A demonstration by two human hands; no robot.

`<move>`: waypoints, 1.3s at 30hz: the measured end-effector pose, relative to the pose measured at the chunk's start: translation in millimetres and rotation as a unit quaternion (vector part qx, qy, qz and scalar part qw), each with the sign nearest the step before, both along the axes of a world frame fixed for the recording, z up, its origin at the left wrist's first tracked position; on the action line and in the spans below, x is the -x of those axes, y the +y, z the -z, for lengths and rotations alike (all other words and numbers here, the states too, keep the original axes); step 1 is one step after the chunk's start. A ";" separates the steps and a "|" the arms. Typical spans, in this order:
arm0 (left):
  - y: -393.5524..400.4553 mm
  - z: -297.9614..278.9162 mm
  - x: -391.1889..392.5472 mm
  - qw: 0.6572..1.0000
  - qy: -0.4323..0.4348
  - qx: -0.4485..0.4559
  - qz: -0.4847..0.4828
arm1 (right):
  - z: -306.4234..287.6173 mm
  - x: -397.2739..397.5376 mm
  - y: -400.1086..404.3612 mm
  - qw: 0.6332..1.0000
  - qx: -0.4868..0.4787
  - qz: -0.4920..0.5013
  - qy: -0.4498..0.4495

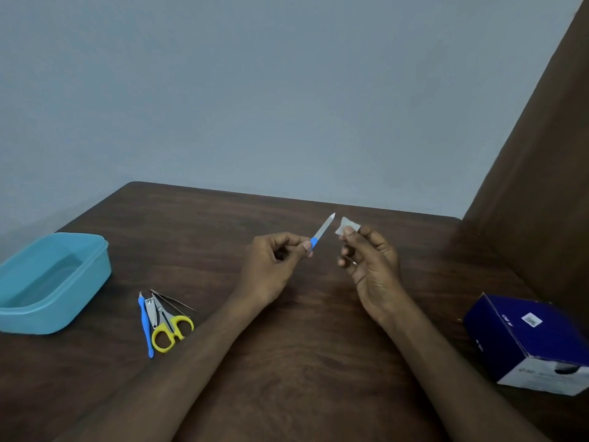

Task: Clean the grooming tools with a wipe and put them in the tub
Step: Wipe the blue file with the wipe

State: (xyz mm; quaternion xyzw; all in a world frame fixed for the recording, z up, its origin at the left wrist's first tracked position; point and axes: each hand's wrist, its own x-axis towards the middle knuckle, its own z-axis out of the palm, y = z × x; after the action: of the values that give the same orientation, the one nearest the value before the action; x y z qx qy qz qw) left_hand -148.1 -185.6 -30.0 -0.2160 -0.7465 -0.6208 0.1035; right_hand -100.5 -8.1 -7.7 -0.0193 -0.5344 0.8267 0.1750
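Tub: the blue tub (pixel 47 282) sits far out to the left of my left hand, on the bench (pixel 287 330); nothing in it that I can see.
Waiting tools: cuticle pusher (pixel 145 327), nail clipper (pixel 151 311), tweezers (pixel 173 303) and yellow scissors (pixel 170 330) lie bunched together between tub and left hand, nearer me.
Left hand (pixel 274 266): fingers pinched on the blue handle of the nail file (pixel 322 232), blade pointing up toward the right hand.
File handling: judged light, stiff, thin, pointed; hold by the handle, wipe along the blade.
Right hand (pixel 369 260): thumb and fingers pinch a small wipe (pixel 345 225), just beside the file tip, not touching.
Wipe: soft, limp.
Box: dark blue box (pixel 529 342) well right of my right hand; contents hidden.
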 end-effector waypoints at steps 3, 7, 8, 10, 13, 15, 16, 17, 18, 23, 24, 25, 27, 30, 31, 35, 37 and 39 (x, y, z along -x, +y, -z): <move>-0.8 2.4 2.0 0.999 0.024 0.030 -0.003 | 9.2 1.5 -9.6 0.997 -0.080 -0.004 -0.017; -1.0 3.7 -0.3 0.997 0.051 0.058 0.006 | 16.4 11.3 -10.2 0.994 -0.094 0.015 -0.059; -0.5 3.0 -1.0 0.996 0.055 0.063 0.006 | 16.9 11.6 -8.5 0.994 -0.085 0.015 -0.064; 0.1 3.9 -0.9 0.995 0.063 0.073 0.004 | 18.4 11.5 -6.6 0.995 -0.072 0.012 -0.062; 1.0 5.2 -0.9 0.994 0.063 0.088 -0.006 | 19.0 11.2 -6.3 0.995 -0.086 0.006 -0.050; 2.7 5.9 -0.5 0.993 0.065 0.098 -0.012 | 18.4 12.2 -6.0 0.995 -0.086 0.011 -0.052; 2.4 5.9 -1.1 0.992 0.065 0.103 -0.016 | 19.1 12.9 -6.5 0.995 -0.086 0.011 -0.054; 1.7 6.1 -1.1 0.992 0.063 0.109 -0.019 | 20.4 13.8 -6.7 0.995 -0.087 0.010 -0.055; 1.6 6.2 -0.3 0.991 0.060 0.116 -0.022 | 21.9 14.8 -6.2 0.994 -0.090 0.014 -0.054; 2.1 6.3 2.0 0.987 0.042 0.140 -0.068 | 29.5 21.6 -5.1 0.984 -0.126 0.124 -0.028; 2.7 7.0 1.8 0.986 0.042 0.145 -0.073 | 29.8 21.7 -3.2 0.980 -0.134 0.147 -0.022; 3.2 7.5 1.7 0.984 0.044 0.154 -0.077 | 29.2 22.0 -1.3 0.977 -0.133 0.166 -0.020; 4.4 7.8 1.7 0.983 0.047 0.163 -0.072 | 26.9 23.2 1.9 0.978 -0.104 0.181 -0.018; 2.5 6.9 -0.2 0.985 0.053 0.152 -0.057 | 24.7 24.4 -0.5 0.988 -0.048 0.147 -0.022; 2.8 5.8 -1.2 0.985 0.057 0.152 -0.051 | 24.6 24.4 -0.2 0.988 -0.052 0.142 -0.026; 3.6 4.1 -3.2 0.983 0.070 0.163 -0.035 | 24.0 22.6 4.3 0.985 -0.078 0.148 -0.042; 2.8 5.1 -2.2 0.983 0.073 0.166 -0.025 | 21.1 20.0 6.0 0.988 -0.071 0.131 -0.047; 2.2 6.6 -0.2 0.982 0.075 0.171 -0.023 | 18.4 18.6 4.8 0.989 -0.078 0.114 -0.055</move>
State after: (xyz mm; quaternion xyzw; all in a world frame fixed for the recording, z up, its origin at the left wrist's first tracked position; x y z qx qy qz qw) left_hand -147.9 -183.5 -36.6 -0.2593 -0.8363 -0.4638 0.1350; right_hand -119.1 -3.3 -26.1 -0.1116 -0.6007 0.7547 0.2390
